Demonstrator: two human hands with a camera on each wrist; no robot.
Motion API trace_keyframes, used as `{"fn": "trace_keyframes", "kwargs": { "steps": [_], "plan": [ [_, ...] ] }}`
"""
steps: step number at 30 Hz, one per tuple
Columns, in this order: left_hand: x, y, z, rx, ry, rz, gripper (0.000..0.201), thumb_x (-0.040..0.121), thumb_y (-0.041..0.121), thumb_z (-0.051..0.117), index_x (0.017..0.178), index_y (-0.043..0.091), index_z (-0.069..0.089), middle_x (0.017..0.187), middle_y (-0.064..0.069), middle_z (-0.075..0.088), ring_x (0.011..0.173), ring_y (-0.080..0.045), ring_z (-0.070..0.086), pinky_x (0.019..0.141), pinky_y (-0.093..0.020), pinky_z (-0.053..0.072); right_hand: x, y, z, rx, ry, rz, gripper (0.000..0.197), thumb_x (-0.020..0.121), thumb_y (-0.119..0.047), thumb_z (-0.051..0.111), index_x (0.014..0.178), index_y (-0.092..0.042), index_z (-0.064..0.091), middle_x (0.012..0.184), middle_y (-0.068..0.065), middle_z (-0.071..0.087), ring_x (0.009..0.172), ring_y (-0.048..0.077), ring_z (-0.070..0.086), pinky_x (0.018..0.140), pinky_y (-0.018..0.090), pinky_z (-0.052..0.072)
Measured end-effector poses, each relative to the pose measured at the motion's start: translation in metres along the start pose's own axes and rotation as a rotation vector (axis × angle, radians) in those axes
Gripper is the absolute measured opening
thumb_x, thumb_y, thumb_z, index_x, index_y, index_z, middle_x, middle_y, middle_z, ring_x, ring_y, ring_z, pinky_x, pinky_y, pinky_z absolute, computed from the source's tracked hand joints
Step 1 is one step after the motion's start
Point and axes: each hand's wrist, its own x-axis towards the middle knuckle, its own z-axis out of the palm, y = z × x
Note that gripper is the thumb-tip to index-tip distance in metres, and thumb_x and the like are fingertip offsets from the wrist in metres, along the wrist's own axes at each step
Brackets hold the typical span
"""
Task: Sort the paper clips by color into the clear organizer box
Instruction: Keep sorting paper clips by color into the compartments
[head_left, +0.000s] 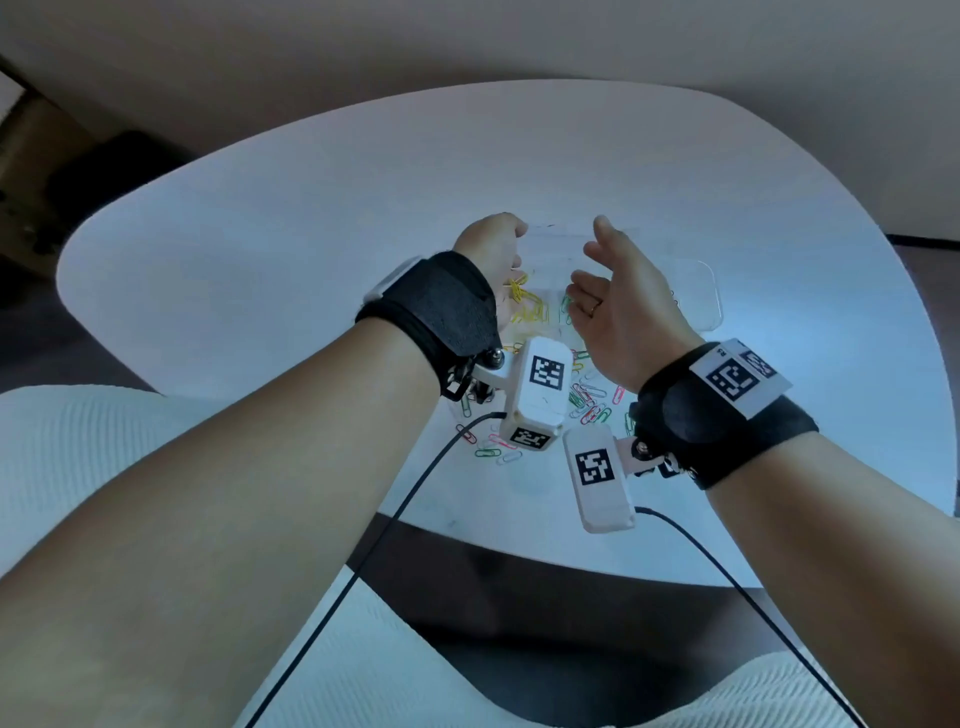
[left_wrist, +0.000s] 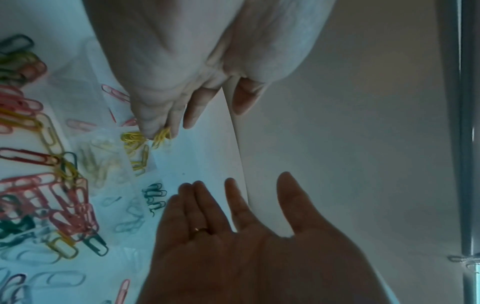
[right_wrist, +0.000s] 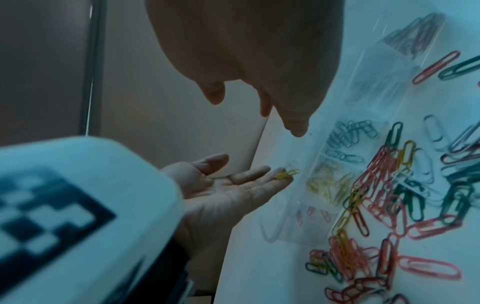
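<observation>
Beside organizer box, loose clip pile

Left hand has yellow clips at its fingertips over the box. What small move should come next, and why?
Probably let them fall: the left hand carries yellow clips on nearly straight fingers beside the organizer box's compartment already holding yellow ones. The right hand is open, holding nothing.

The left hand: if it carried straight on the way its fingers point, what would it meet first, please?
Probably the yellow paper clips in the clear organizer box; the left hand points there with yellow clips on its fingertips, though depth is unclear.
</observation>
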Motion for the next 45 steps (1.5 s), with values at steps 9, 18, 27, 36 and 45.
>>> {"fn": "trace_keyframes", "kwargs": {
  "steps": [9,18,27,36,45],
  "plan": [
    [-0.016,-0.010,-0.014,0.105,-0.041,0.152,0.026,0.097,0.016,0.051,0.116,0.002,0.060,0.110,-0.017,0.060,0.095,-0.029,0.059,0.079,-0.031,0.054,-0.007,0.010,-0.029,-0.274,0.095,-0.283,0.025,0.089,0.001,0.043,0.081,-0.008,0.065,0.076,0.009,0.067,0.064,0.021,0.061,0.062,0.032,0.052],
    [-0.013,-0.049,-0.045,1.238,0.052,0.440,0.021,0.089,0.011,0.056,0.096,0.017,0.075,0.098,-0.001,0.073,0.088,-0.020,0.068,0.085,-0.031,0.055,0.007,0.052,-0.021,-1.380,-0.033,-0.224,0.036,0.090,-0.022,0.051,0.121,-0.031,0.066,0.115,0.001,0.070,0.084,0.020,0.069,0.072,0.031,0.056],
    [0.010,-0.079,-0.046,1.588,-0.036,0.626,0.035,0.094,0.000,0.042,0.122,0.009,0.061,0.117,-0.016,0.065,0.106,-0.033,0.061,0.088,-0.039,0.050,0.010,0.073,-0.039,-1.530,-0.001,-0.298,0.027,0.090,-0.027,0.057,0.107,-0.038,0.073,0.107,0.002,0.072,0.092,0.027,0.067,0.074,0.030,0.054],
    [0.019,-0.093,-0.041,1.625,0.025,0.608,0.022,0.087,-0.002,0.053,0.100,0.007,0.068,0.094,-0.011,0.067,0.088,-0.031,0.064,0.071,-0.033,0.048,0.013,0.078,-0.052,-1.463,0.064,-0.285,0.016,0.086,-0.037,0.068,0.096,-0.029,0.078,0.100,0.001,0.074,0.086,0.023,0.067,0.070,0.030,0.054],
    [0.015,-0.087,-0.048,1.237,0.104,0.547,0.024,0.090,0.010,0.062,0.111,0.018,0.072,0.113,-0.003,0.070,0.103,-0.022,0.065,0.093,-0.031,0.050,0.013,0.078,-0.040,-1.533,0.131,-0.283,0.012,0.086,-0.028,0.068,0.093,-0.022,0.076,0.094,0.007,0.070,0.082,0.027,0.065,0.063,0.026,0.046]
  ]
}}
